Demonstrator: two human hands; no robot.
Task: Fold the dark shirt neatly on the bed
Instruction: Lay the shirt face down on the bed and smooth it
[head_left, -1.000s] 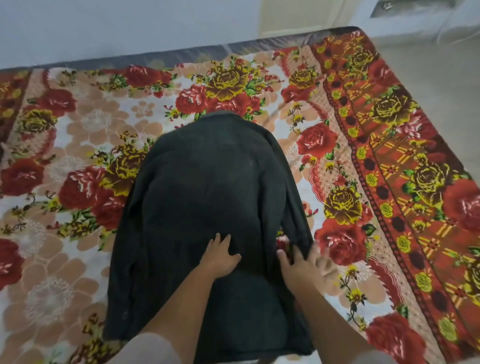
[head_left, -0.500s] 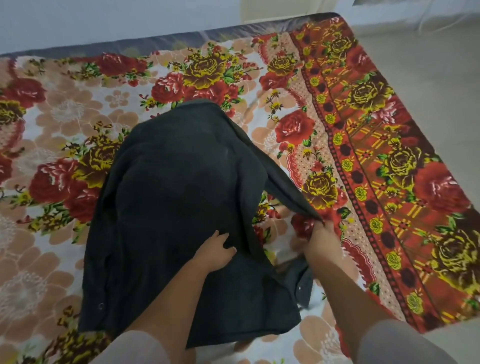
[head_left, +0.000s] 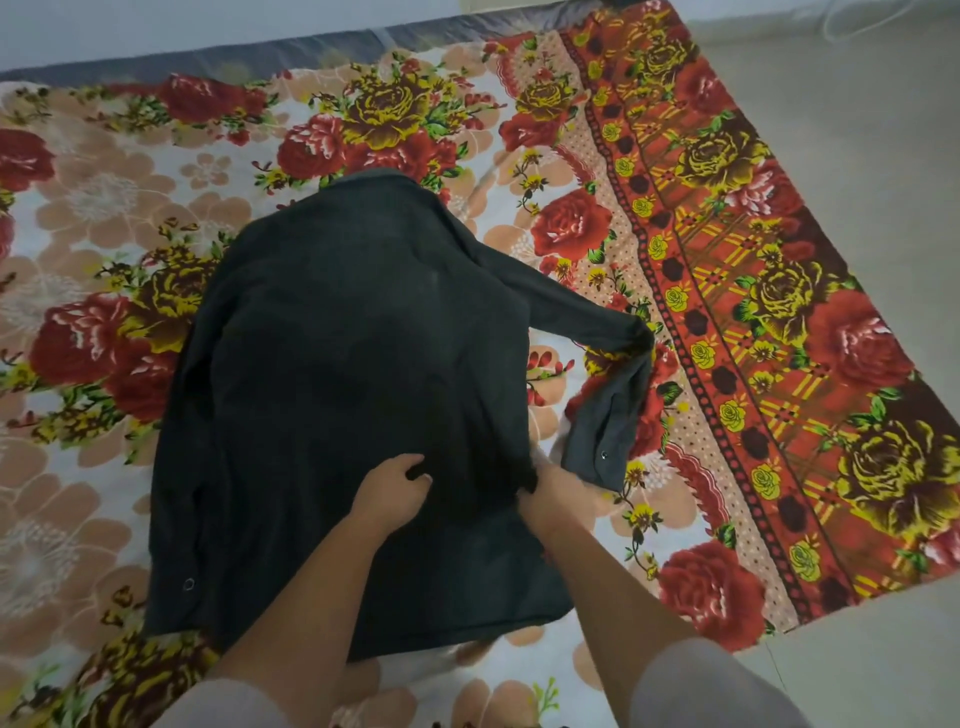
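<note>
Dark cloth lies flat near the middle of the bed (head_left: 311, 49): the dark shirt (head_left: 337, 338) is spread back-up on the flowered bedspread (head_left: 104, 218), collar end pointing away from me and hem nearest my body. The bed bears the shirt and my two hands on it.

My left hand (head_left: 392, 491) rests on the lower middle of the shirt, with its fingers curled and a small fold of the fabric pinched between them. My right hand (head_left: 558, 493) is at the shirt's right edge, just beside the left one. It is blurred, with dark cloth against its fingers, and I cannot tell whether it is closed on that edge or only touching it.

The right sleeve (head_left: 571, 301) runs out sideways from the shoulder and bends back toward me. Its cuff (head_left: 597, 452) lies on the bedspread just beyond my right hand. The left sleeve (head_left: 176, 467) lies straight down along the shirt's left side, a round snap (head_left: 188, 583) showing near its end.

Bare bedspread shows on every side of the shirt, widest to the left and beyond the collar. On the right the red patterned border (head_left: 727, 322) runs diagonally to the bedspread's edge, with pale floor (head_left: 857, 156) past it. The bent sleeve reaches close to that border but lies short of the edge.
</note>
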